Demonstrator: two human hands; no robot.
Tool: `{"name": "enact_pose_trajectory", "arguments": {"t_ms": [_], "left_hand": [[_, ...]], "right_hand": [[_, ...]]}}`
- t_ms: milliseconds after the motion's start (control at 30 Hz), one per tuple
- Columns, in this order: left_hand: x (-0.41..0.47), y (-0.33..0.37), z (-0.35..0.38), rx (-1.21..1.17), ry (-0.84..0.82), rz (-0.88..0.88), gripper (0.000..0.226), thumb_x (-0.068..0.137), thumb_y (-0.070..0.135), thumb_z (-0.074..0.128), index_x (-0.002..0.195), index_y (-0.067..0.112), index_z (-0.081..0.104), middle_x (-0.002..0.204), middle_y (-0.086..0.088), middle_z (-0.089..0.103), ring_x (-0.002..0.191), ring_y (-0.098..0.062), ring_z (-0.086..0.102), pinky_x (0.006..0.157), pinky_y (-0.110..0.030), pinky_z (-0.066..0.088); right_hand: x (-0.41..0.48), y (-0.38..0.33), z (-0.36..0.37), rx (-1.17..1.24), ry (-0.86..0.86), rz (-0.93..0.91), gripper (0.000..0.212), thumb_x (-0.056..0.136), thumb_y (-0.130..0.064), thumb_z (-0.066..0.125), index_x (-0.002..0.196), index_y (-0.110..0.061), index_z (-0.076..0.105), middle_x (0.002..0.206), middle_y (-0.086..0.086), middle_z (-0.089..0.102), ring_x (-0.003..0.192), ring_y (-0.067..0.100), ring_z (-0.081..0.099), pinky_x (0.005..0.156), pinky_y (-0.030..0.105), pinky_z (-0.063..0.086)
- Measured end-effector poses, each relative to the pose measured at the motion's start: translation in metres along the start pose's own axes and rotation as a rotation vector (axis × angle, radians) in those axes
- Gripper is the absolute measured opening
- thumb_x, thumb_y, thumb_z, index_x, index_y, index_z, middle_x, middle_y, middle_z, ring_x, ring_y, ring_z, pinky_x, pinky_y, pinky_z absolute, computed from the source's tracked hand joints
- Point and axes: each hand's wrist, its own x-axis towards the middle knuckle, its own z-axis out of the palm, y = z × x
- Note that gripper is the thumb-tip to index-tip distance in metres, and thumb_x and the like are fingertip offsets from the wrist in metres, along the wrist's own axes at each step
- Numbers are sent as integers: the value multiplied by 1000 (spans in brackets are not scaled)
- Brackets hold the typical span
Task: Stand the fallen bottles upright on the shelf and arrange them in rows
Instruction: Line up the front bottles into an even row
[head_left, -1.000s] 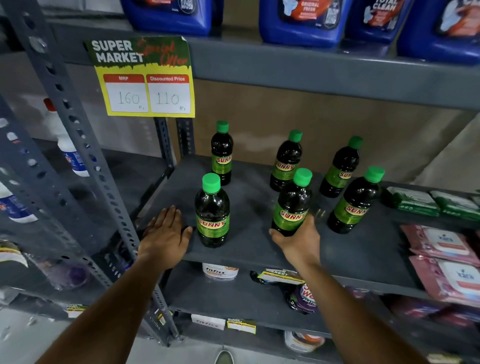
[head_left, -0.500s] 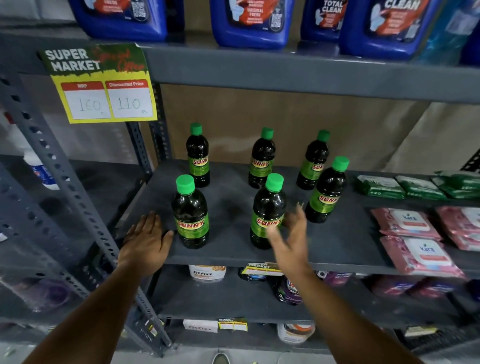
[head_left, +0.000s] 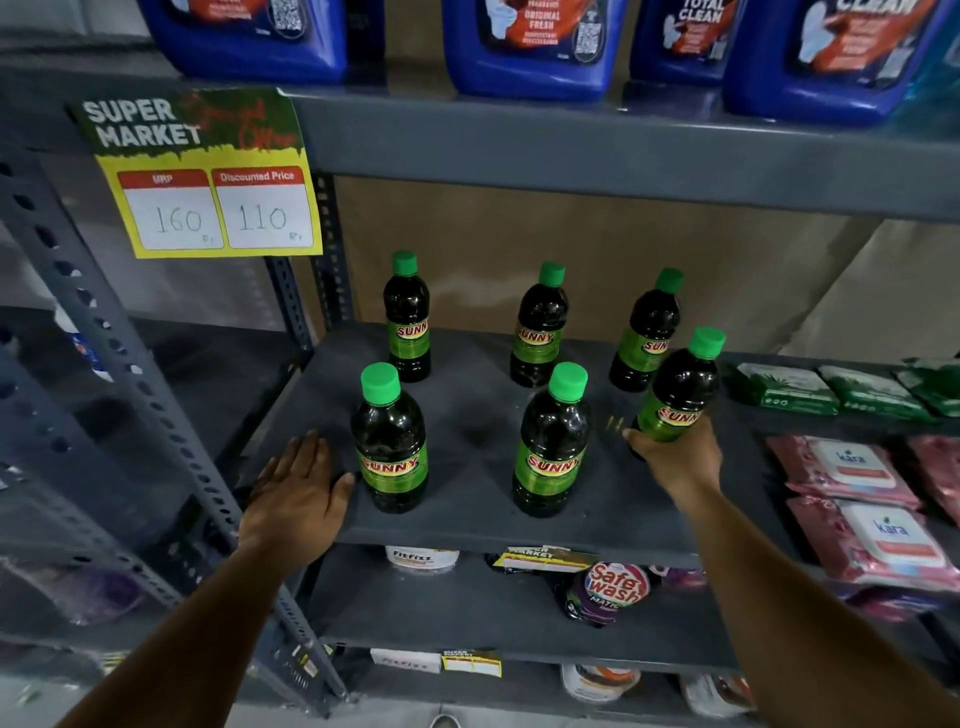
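Several dark bottles with green caps and green "SUNNY" labels stand on the grey shelf (head_left: 467, 431). Three form a back row: left (head_left: 407, 319), middle (head_left: 537, 327), right (head_left: 644, 332). Two stand upright in front, the left front bottle (head_left: 389, 441) and the middle front bottle (head_left: 551, 444). My right hand (head_left: 675, 457) grips the lower part of the right front bottle (head_left: 678, 395), which leans to the right. My left hand (head_left: 296, 491) lies flat on the shelf's front left corner, fingers apart, thumb close to the left front bottle.
Green packets (head_left: 784, 389) and pink wipe packs (head_left: 852, 478) lie on the shelf to the right. Blue detergent jugs (head_left: 535, 47) stand on the shelf above. A price sign (head_left: 208, 176) hangs at the upper left. A perforated upright (head_left: 130, 374) runs left of my hand.
My right hand let go of the middle front bottle, moved right and took hold of the right front bottle. My left hand stayed flat on the shelf corner.
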Motion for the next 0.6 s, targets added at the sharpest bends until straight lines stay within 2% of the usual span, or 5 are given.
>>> {"name": "enact_pose_trajectory", "arguments": {"t_ms": [267,433,600], "left_hand": [[2,-3,4,7,15,-4,73,93,54,12,151,10,14,162,-9,12,149,-24,9,120,-42,12],[2,-3,4,-1,44,1,69,95,49,21,149,7,22,160,-12,21,148,-28,16,119,-45,17],[0,0,-1,-21,45,7,68,95,48,23,148,6,24,158,-15,24,146,-30,19,118,-47,19]], "right_hand": [[-20,9,-4,19,19,17,64,59,-39,88,108,-24,50,92,-4,59,83,18,57,69,27,41],[-39,18,-15,25,6,7,64,55,-43,88,104,-28,49,89,-10,59,76,8,55,66,23,40],[-58,28,-26,10,5,28,67,51,-48,87,103,-26,51,86,-15,59,77,6,59,69,28,48]]}}
